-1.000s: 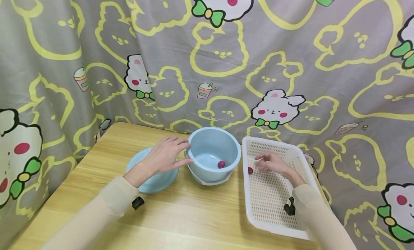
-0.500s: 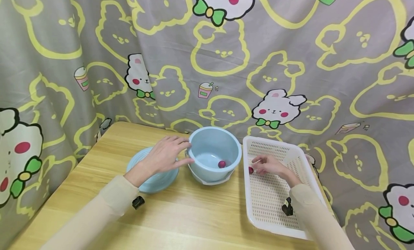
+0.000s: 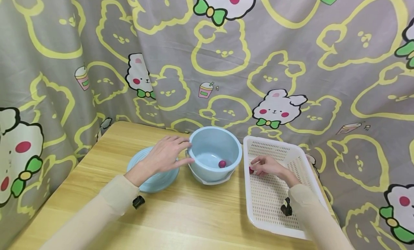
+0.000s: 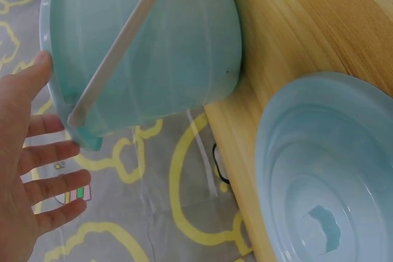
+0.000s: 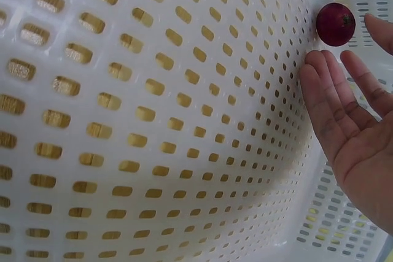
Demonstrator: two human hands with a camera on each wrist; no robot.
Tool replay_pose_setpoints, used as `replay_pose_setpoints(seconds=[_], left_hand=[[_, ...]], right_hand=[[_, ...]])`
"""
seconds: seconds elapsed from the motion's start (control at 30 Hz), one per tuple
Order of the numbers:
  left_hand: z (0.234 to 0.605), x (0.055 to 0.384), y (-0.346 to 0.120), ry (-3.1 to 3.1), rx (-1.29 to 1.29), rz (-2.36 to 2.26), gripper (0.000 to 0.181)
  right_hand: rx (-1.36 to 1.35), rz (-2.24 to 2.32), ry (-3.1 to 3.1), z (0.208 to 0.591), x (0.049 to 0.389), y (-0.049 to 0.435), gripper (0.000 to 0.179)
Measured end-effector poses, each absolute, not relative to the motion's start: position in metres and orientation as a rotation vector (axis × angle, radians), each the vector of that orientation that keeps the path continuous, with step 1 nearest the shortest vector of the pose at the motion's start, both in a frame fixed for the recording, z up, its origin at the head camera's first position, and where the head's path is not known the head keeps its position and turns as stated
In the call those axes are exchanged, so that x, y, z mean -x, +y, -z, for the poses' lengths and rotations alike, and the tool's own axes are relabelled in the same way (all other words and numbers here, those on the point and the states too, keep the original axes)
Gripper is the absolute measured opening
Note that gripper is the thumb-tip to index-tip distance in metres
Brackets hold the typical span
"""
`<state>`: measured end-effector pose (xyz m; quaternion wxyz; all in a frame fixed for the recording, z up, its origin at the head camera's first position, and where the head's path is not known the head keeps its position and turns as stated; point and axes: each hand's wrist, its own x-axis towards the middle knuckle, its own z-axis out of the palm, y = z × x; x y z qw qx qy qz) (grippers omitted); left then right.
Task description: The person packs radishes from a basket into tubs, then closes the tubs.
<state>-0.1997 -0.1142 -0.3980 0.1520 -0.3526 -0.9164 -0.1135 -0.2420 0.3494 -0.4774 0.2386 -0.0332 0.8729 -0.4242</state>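
My right hand [image 3: 266, 166] reaches into a white perforated basket [image 3: 246, 203], fingers extended, beside a small dark red round fruit [image 5: 336, 24]. In the right wrist view the fruit lies by the basket's wall, near the thumb and fingertips, with a gap visible around it. A light blue bucket [image 3: 207, 176] stands left of the basket with a similar red fruit [image 3: 222, 164] inside. My left hand [image 3: 166, 154] is at the bucket's left rim. In the left wrist view its thumb and a finger touch the rim [image 4: 52, 47], the other fingers spread.
A round light blue lid or dish [image 3: 158, 181] lies on the wooden table [image 3: 194, 214] beneath my left forearm. The bucket's pale handle [image 4: 116, 50] hangs down its side. A patterned curtain [image 3: 223, 81] hangs right behind the table.
My right hand has moved slightly left and down toward the red fruit in the basket. The left hand stays at the bucket's rim.
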Motion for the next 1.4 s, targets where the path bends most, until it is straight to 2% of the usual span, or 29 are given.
replay_pose_setpoints(seconds=[1.4], left_hand=[[0.398, 0.199, -0.113, -2.647, 0.995, 0.334, 0.058]], right_hand=[[0.123, 1.08, 2.406, 0.482, 0.242, 0.34, 0.033]])
